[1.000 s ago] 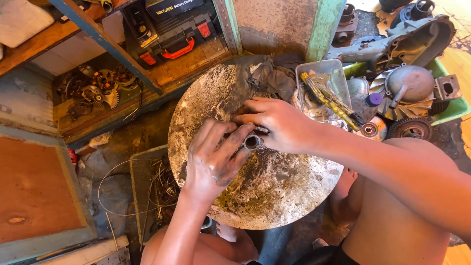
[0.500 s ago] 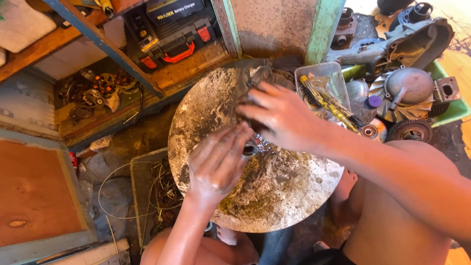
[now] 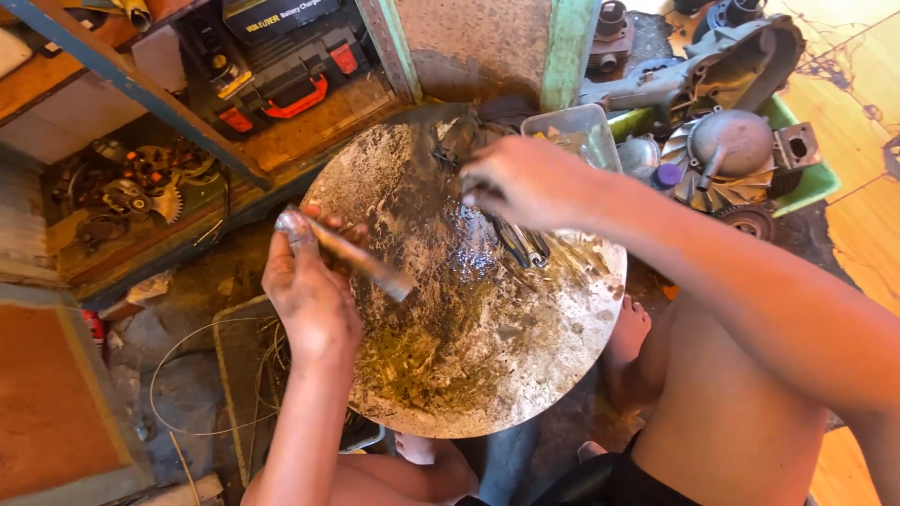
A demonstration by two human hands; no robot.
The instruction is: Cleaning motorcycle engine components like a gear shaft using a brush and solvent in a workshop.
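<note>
A round, grimy metal pan (image 3: 441, 375) with oily liquid lies in front of me. My left hand (image 3: 309, 286) is at its left rim and grips a greasy metal rod (image 3: 361, 260) that slants down to the right over the pan. My right hand (image 3: 525, 178) hovers over the pan's far side, fingers curled down among several dark metal tools (image 3: 520, 242) lying there. Whether it holds one of them is hidden by the fingers.
A clear plastic box (image 3: 572, 126) stands at the pan's far edge. Right of it a green tray (image 3: 806, 183) holds engine parts. A shelf at the upper left carries a black and red tool case (image 3: 281, 80) and gears (image 3: 141, 183). Loose wire (image 3: 187, 375) lies on the ground.
Both hands were together over the pan's middle on a small part. Now the left hand has pulled out to the left rim with the rod, and the right hand has moved toward the far side.
</note>
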